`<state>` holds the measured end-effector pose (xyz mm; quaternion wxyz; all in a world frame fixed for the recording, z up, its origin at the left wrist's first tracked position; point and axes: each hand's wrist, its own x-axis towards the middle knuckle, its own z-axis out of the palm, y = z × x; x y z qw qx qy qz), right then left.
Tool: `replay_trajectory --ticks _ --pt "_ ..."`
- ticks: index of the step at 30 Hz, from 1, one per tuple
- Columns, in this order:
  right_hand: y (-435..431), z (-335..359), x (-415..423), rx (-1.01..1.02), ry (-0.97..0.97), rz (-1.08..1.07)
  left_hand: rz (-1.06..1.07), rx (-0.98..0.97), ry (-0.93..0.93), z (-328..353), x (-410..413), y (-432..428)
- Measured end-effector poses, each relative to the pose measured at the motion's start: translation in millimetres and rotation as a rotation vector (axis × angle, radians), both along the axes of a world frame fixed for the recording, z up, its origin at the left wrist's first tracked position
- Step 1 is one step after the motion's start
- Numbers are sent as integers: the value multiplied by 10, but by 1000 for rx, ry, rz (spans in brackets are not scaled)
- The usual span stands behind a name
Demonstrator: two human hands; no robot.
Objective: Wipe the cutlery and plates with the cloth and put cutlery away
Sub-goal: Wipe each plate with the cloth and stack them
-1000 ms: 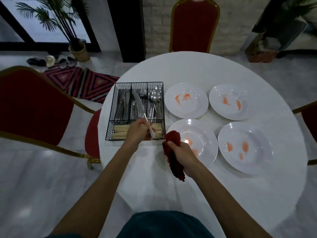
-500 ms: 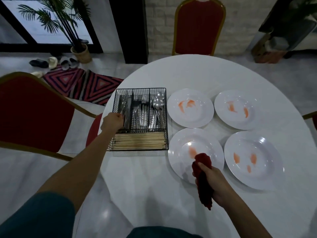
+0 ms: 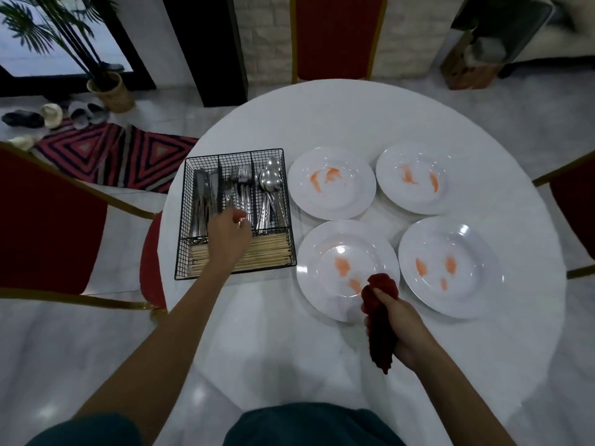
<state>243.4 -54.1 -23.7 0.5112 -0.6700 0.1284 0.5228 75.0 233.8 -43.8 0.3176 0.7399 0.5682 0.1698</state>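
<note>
Two hands show: our left hand [image 3: 230, 231], grip unclear, sits over the near handles of forks [image 3: 240, 185] pointing away from us; our right hand [image 3: 402, 329] clutches the cloth [image 3: 381, 336] farther right.

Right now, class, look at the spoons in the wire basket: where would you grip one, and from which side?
I would grip a spoon by the near end of its handle, coming from above on the person's side. The bowls lie at the far end, the handles run back towards the wooden sticks, and the wire basket walls close off both sides.
</note>
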Motion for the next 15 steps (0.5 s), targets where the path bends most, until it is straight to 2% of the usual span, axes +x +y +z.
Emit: replay_trajectory --ticks 3,6,8,10,12,15 --pt "-4 16 -18 16 -35 -16 -70 -103 -87 72 201 -517" --pt "-47 -10 -32 3 -101 -48 -136 -221 -88 64 295 -959" --pt "-93 -39 -33 -3 -135 -74 -167 -359 20 -61 283 -1146" --pt "-136 -44 -35 16 -175 -69 -205 -523 236 -181 221 -1252" --pt "-177 -9 -41 23 -216 -41 -198 -650 304 -254 169 -1357" --pt "-241 88 -100 7 -215 20 -112 -780 78 -328 179 -1501"
